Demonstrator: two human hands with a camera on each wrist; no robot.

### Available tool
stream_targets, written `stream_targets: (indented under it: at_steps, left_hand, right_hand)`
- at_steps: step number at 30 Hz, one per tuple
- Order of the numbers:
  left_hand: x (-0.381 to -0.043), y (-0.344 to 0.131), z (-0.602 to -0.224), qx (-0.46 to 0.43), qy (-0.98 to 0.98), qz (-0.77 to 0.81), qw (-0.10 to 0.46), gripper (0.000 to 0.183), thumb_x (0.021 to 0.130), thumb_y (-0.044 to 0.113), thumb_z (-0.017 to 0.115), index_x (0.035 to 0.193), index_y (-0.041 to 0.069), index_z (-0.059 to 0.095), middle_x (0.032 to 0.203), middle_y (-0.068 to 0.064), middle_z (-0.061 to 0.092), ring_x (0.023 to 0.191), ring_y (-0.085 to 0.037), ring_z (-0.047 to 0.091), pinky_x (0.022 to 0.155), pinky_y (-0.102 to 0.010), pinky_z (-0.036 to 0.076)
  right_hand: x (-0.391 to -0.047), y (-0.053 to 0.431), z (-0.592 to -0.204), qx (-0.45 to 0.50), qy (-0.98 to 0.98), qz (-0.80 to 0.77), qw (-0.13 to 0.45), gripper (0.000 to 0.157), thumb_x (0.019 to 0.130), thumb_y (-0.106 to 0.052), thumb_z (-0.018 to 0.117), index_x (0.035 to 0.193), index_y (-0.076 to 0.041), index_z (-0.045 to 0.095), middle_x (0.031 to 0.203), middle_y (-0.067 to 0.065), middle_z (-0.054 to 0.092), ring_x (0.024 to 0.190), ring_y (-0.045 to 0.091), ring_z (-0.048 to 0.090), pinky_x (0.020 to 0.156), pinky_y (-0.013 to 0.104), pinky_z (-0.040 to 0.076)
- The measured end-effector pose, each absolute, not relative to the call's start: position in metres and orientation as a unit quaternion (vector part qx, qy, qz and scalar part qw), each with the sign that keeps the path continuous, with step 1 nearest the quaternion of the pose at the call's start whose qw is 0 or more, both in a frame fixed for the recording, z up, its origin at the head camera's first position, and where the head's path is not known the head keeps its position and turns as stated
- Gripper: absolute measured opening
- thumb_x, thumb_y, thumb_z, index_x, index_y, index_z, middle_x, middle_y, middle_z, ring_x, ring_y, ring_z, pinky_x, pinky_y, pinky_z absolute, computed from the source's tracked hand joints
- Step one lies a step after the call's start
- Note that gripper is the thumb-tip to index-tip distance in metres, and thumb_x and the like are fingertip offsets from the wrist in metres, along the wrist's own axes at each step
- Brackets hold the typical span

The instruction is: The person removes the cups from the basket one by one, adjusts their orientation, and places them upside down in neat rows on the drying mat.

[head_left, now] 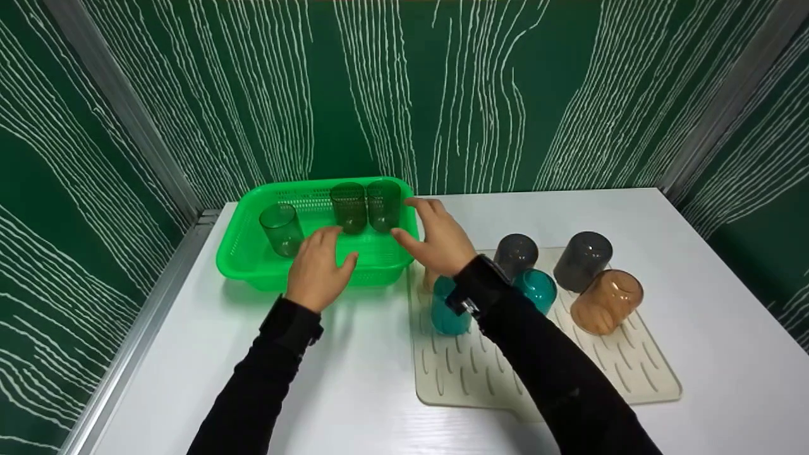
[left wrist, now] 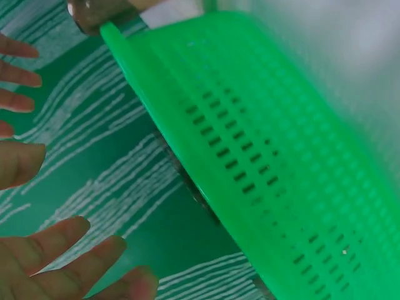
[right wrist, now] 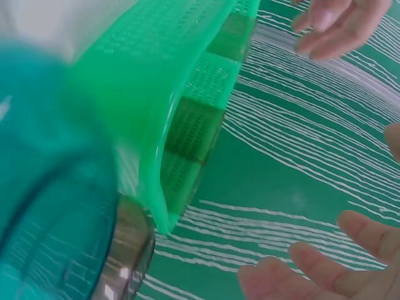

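My left hand is over the front rim of a green plastic basket, fingers spread and holding nothing. By the basket's right rim is my right hand, thumb and fingers apart, also without anything in its grasp. Inside the basket a clear-walled glass stands at the left, and two darker glasses stand side by side at the back right. Below my right hand are a teal glass and an amber glass, the amber one mostly hidden. The right wrist view has the teal glass large and blurred in front.
A cream draining mat lies on the white table, right of the basket. Upside down on it are two grey glasses, another teal glass and an orange glass. Green patterned walls border the table.
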State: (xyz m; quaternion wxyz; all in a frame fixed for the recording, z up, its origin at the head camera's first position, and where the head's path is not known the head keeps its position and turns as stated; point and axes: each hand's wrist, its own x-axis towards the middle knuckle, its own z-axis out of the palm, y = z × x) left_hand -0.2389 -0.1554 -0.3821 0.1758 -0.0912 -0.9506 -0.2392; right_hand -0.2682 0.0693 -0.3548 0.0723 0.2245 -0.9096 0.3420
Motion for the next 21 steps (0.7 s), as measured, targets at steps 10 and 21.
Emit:
stream_targets:
  at_steps: [10,21]
  left_hand:
    - [-0.274,-0.182,-0.375,-0.018,-0.975,-0.210,0.077,0.077,0.097,0.038,0.060,0.153,-0.001,0.024,0.159,-0.029,0.018,0.147,-0.052,0.012,0.121,-0.056,0.020]
    - [-0.298,-0.207,-0.379,0.033,-0.983,-0.178,0.014,0.089,0.093,0.042,0.062,0.154,-0.004,0.017,0.161,-0.028,0.008,0.145,-0.057,0.002,0.120,-0.061,0.012]
  right_hand:
    - [-0.286,0.037,-0.370,0.197,-0.922,0.332,0.012,0.068,0.099,-0.046,0.052,0.154,-0.014,0.027,0.157,0.016,0.030,0.139,0.028,0.042,0.112,0.037,0.039]
    - [-0.291,0.015,-0.386,0.170,-0.937,0.305,-0.018,0.071,0.097,-0.046,0.057,0.154,-0.016,0.028,0.157,0.016,0.029,0.136,0.031,0.046,0.110,0.040,0.041]
